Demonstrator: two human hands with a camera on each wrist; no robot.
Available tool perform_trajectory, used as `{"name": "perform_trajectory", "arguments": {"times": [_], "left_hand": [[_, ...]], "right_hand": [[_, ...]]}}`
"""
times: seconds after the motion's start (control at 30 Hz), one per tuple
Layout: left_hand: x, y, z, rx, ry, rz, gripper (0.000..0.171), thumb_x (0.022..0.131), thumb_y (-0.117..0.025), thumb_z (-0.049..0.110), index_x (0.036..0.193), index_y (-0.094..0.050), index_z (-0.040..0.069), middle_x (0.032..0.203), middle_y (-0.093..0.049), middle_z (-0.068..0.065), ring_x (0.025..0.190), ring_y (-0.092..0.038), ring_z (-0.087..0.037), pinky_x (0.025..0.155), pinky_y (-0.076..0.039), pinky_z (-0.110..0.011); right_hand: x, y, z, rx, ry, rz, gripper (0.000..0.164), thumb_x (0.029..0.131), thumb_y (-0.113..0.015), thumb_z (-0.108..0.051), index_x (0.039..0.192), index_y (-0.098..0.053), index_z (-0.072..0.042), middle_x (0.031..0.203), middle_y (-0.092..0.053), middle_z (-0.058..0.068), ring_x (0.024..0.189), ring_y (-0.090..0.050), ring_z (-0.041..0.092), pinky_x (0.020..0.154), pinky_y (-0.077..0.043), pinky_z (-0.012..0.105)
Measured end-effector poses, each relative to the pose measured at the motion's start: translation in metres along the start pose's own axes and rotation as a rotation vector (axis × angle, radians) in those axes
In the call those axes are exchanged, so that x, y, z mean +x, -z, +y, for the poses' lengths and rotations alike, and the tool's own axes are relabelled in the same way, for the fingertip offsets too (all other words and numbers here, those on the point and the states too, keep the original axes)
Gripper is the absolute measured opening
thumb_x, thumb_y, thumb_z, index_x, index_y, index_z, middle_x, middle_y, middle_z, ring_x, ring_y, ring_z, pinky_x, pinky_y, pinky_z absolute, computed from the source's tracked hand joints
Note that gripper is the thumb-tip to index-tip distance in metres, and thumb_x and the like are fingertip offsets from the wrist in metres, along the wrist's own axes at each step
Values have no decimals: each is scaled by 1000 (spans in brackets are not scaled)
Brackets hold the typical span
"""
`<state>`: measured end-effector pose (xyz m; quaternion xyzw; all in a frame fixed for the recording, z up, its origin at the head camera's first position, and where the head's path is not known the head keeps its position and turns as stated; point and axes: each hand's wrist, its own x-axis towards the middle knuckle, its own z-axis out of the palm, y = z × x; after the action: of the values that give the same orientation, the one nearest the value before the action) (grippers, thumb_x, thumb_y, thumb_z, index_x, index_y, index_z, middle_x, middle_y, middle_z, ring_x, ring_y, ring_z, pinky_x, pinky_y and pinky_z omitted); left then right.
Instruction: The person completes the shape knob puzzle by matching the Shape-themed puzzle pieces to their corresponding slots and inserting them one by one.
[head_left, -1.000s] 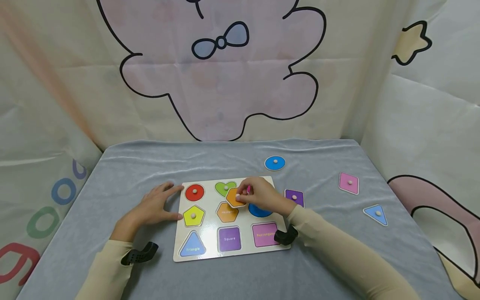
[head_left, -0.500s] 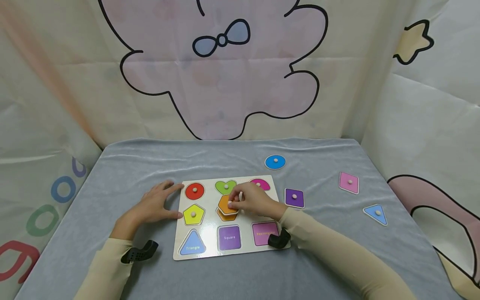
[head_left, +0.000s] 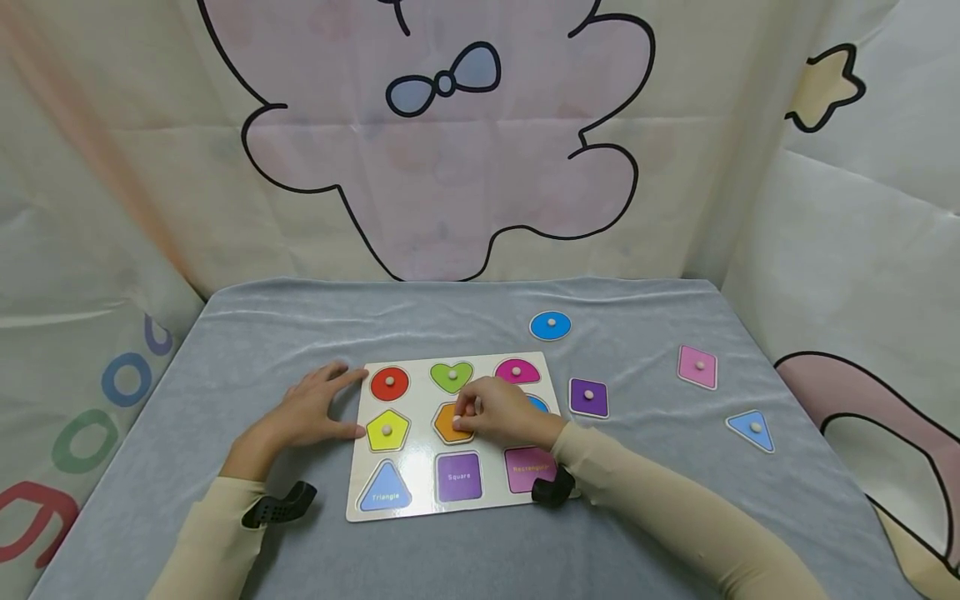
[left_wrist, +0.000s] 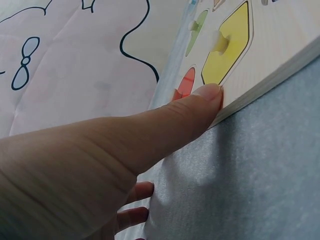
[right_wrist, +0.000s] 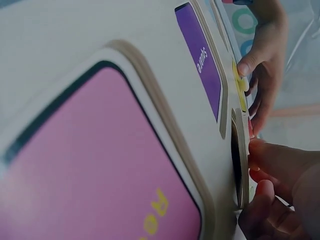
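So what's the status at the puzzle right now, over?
Right hand pinching orange hexagon knob, piece at its slot. Left hand braces the board edge, thumb touching. Nothing in the way.

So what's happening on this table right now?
A person is working on a wooden shape puzzle board on a grey-covered table. The right hand pinches the peg of the orange hexagon piece at its middle slot. The left hand rests against the board's left edge, thumb beside the yellow pentagon. Four pieces lie loose to the right.

Blue circle (head_left: 550, 325), pink diamond (head_left: 697, 366).
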<state>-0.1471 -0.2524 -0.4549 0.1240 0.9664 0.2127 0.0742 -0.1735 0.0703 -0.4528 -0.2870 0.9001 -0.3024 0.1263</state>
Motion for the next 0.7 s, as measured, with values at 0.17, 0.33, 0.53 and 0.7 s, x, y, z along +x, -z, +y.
{"name": "perform_trajectory", "arguments": {"times": [0.17,0.33,0.53,0.7], "left_hand": [[-1,0,1,0,1,-1,92,75,-85,49,152,-46,18,155,-38,-26,141,-34,-51,107,-30,-77],[-1,0,2,2,0,2,92,74,-85,49,151,-46,18,155,-38,-26,140,-35,-51,107,-30,-77],[-1,-1,2,3,1,3,92,74,-85,49,152,-46,18,155,-38,-26,141,-34,-51,107,-29,-78],[-1,0,3,6,-1,4,92,74,-85,49,152,-46,17,155,-38,-26,141,-34,-51,106,-29,-78]], "right_hand": [[0,-3,0,-9,1,0,14,88,-79,-29,79,-69,-23,68,-55,-11,64,-52,6,57,-39,22],[1,-3,-1,-16,8,5,15,87,-80,-28,79,-69,-23,66,-54,-11,65,-51,6,57,-39,21],[1,-3,-2,-33,15,12,14,87,-80,-26,79,-69,-22,68,-54,-11,68,-51,6,59,-39,22],[2,-4,-1,-45,5,9,14,87,-80,-28,80,-69,-22,69,-54,-12,69,-51,6,61,-40,22]]}}
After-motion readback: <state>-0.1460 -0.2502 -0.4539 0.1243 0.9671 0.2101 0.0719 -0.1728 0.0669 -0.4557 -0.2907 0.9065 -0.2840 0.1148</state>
